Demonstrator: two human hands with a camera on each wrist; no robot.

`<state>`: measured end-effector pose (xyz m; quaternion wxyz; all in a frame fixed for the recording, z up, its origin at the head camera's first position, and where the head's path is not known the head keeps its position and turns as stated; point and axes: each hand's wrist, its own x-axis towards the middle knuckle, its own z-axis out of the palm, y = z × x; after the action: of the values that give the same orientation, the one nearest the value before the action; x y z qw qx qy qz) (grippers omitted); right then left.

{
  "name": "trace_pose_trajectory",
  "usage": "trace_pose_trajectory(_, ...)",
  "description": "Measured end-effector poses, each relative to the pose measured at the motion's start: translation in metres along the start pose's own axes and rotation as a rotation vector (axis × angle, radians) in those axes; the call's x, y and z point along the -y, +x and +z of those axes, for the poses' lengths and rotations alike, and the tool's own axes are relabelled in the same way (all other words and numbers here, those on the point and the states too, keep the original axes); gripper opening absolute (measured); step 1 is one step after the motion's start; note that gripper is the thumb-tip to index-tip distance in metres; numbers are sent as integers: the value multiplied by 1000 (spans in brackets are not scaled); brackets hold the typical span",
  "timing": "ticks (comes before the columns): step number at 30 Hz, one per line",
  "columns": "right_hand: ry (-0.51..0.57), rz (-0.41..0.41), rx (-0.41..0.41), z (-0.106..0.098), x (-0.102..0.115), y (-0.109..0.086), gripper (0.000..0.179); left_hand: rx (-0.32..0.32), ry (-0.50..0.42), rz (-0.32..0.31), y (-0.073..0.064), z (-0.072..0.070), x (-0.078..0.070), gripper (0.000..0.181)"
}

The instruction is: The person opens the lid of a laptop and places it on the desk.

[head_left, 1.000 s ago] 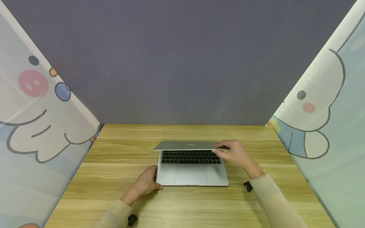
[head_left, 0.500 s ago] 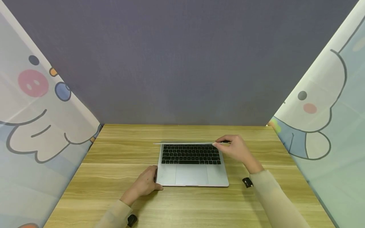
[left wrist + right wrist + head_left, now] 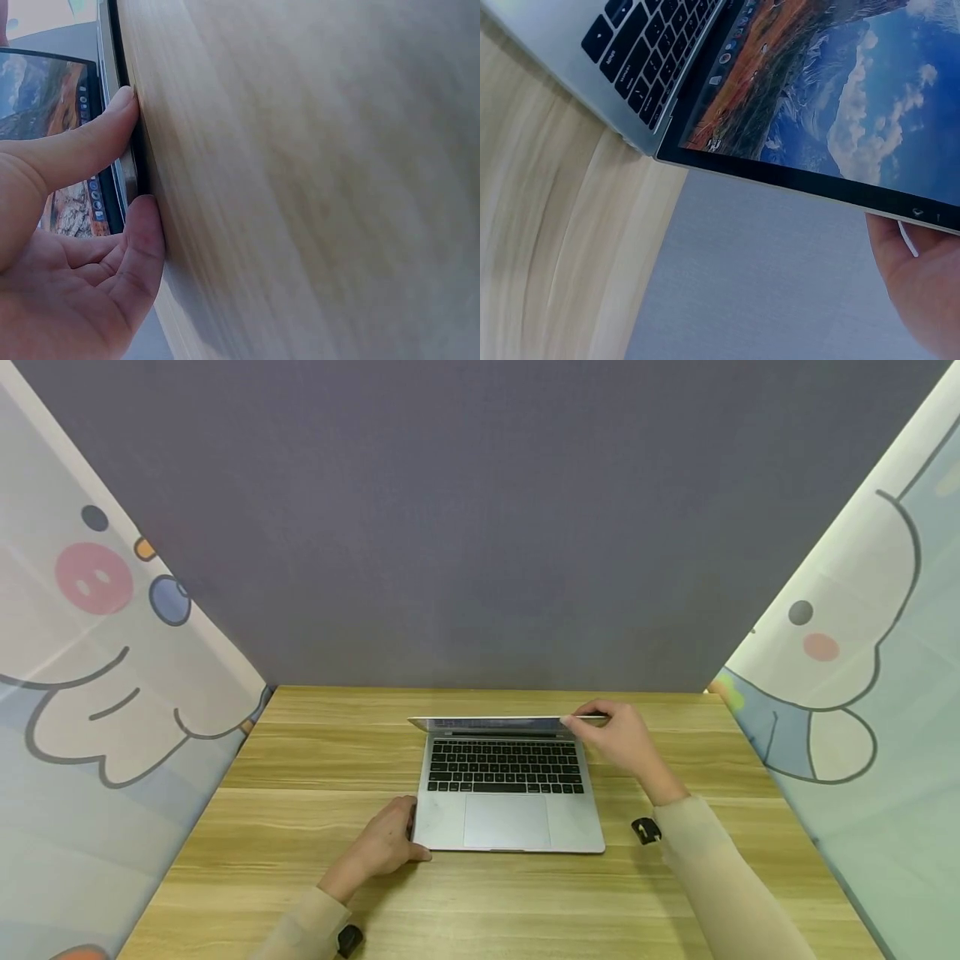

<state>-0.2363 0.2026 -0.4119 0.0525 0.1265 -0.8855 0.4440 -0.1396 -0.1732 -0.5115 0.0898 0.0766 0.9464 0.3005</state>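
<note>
A silver laptop (image 3: 573, 822) lies on the table with its black keyboard (image 3: 506, 767) uncovered. Its lid (image 3: 487, 723) is raised, and the lit screen (image 3: 840, 97) shows a mountain and cloud picture in the right wrist view. My right hand (image 3: 622, 742) pinches the lid's upper right edge between thumb and fingers. At the front left corner of the base, my left hand (image 3: 381, 839) holds the laptop. In the left wrist view, that hand's thumb and a finger (image 3: 142, 247) touch the base's edge.
The wood-grain table (image 3: 480, 910) runs back to a grey panel (image 3: 480, 527). Cartoon-printed sheets (image 3: 97, 652) stand at both sides. A small black device (image 3: 647, 831) is at the right wrist and another (image 3: 349, 940) at the left.
The right hand has lifted the laptop lid up and back, so more of the keyboard and a strip of screen now show. The left hand has stayed at the base corner.
</note>
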Motion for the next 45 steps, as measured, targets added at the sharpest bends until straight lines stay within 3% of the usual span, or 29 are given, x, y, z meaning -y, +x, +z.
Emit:
trace_pose_trajectory(5,-16,14,-47,0,1,5,40,-1,6,0,0,1,0,85)
trace_pose_trajectory(12,25,74,-56,-2,0,10,58,3,8,3,1,1,1,85)
trace_pose_trajectory(18,-12,88,-97,-3,1,16,63,7,5,-3,1,1,0,85)
trace_pose_trajectory(28,14,0,-124,-8,3,17,44,4,4,5,0,0,0,86)
trace_pose_trajectory(45,171,-99,-138,-31,-26,-1,24,0,8,14,-1,1,-1,87)
